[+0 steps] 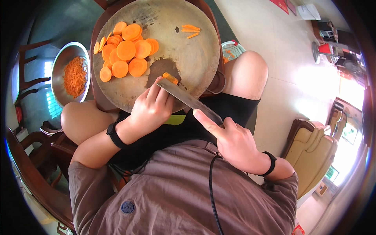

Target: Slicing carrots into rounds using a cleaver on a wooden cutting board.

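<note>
My right hand (235, 138) grips a cleaver, its handle hidden in the fist and the index finger laid along the blade (188, 98). The blade slants up and left over the near part of a round wooden chopping board (196, 58). My left hand (154, 105) is bent over the board's near edge, fingertips against a small stack of carrot pieces (170, 78) at the blade's tip. The blade and fingers hide part of that stack. Round carrot slices (126, 50) lie heaped on the board's left half. A few carrot strips (190, 29) rest at its upper right.
Left of the board, a steel bowl (55, 76) holds shredded carrot (75, 77). A pale green plastic basket (239, 47) with orange bits stands at the right, beyond my knee (249, 73). Wooden chairs (35, 47) are at the left; a padded seat (311, 155) is at the right.
</note>
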`<action>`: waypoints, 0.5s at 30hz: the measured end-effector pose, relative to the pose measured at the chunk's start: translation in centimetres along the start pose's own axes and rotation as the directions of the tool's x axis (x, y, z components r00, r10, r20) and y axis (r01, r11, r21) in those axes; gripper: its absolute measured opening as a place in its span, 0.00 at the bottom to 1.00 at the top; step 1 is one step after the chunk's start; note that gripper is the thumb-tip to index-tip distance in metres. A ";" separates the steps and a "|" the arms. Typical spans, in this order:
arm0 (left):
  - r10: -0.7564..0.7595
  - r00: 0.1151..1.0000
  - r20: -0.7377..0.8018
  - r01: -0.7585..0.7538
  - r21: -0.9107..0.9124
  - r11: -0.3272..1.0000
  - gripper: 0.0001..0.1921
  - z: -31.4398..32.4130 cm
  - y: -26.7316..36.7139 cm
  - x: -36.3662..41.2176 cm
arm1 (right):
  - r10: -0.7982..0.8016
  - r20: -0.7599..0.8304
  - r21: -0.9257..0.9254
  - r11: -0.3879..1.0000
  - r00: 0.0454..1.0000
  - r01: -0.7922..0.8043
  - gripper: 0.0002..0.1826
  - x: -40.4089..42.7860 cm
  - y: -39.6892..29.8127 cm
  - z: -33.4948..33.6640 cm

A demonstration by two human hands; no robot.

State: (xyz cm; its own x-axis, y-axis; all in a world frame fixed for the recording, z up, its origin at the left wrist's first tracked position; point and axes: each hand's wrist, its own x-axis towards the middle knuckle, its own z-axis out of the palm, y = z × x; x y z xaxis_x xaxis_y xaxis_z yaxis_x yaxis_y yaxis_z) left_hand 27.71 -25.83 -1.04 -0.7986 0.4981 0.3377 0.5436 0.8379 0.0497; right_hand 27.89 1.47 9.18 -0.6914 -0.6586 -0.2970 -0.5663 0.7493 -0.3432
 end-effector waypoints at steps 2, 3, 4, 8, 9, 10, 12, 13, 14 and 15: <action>-0.006 1.000 0.009 0.006 -0.003 1.000 0.13 0.0 0.1 0.0 | -0.004 -0.002 0.011 1.000 1.000 0.004 0.55 0.3 0.0 0.0; -0.012 1.000 0.015 0.012 -0.005 1.000 0.14 0.0 0.1 -0.1 | -0.005 0.000 0.012 1.000 1.000 0.005 0.55 0.4 -0.1 -0.1; -0.013 1.000 0.016 0.013 -0.006 1.000 0.14 -0.1 0.1 -0.1 | -0.002 0.002 0.034 0.999 1.000 0.002 0.54 0.5 -0.2 -0.2; -0.004 0.999 0.039 0.006 -0.047 0.999 0.13 -0.2 -0.1 0.0 | -0.024 -0.012 0.014 1.000 1.000 0.024 0.55 0.8 -0.1 0.0; 0.005 0.999 0.041 -0.002 -0.054 0.999 0.13 -0.2 -0.1 -0.1 | -0.024 -0.010 0.016 1.000 1.000 0.024 0.55 1.0 -0.2 -0.1; 0.005 0.999 0.044 -0.002 -0.056 0.998 0.13 -0.1 -0.1 0.0 | -0.020 0.008 0.007 1.000 1.000 0.020 0.55 1.3 -0.3 -0.3; 0.005 1.000 0.005 -0.005 -0.060 0.998 0.12 0.0 -0.1 0.0 | -0.013 0.026 0.000 1.000 1.000 0.013 0.55 1.6 -0.6 -0.4; 0.006 1.000 0.006 -0.006 -0.061 0.998 0.12 0.0 -0.1 -0.1 | -0.019 0.026 -0.008 1.000 0.999 0.019 0.56 1.7 -0.7 -0.3; 0.001 0.999 0.042 0.002 -0.056 0.998 0.13 0.0 0.0 -0.3 | -0.024 0.024 -0.018 1.000 0.999 0.025 0.56 1.8 -0.8 -0.3; -0.005 0.997 0.077 0.009 -0.050 0.999 0.13 0.0 0.0 -0.4 | -0.022 0.023 -0.017 1.000 0.999 0.022 0.56 1.6 -0.7 -0.2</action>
State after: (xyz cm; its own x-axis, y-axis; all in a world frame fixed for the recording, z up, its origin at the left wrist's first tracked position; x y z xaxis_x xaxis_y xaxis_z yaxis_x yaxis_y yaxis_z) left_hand 28.01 -26.04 -1.14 -0.8188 0.5099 0.2637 0.5490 0.8298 0.1000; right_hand 27.06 -0.08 9.15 -0.6682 -0.6763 -0.3102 -0.5893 0.7355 -0.3342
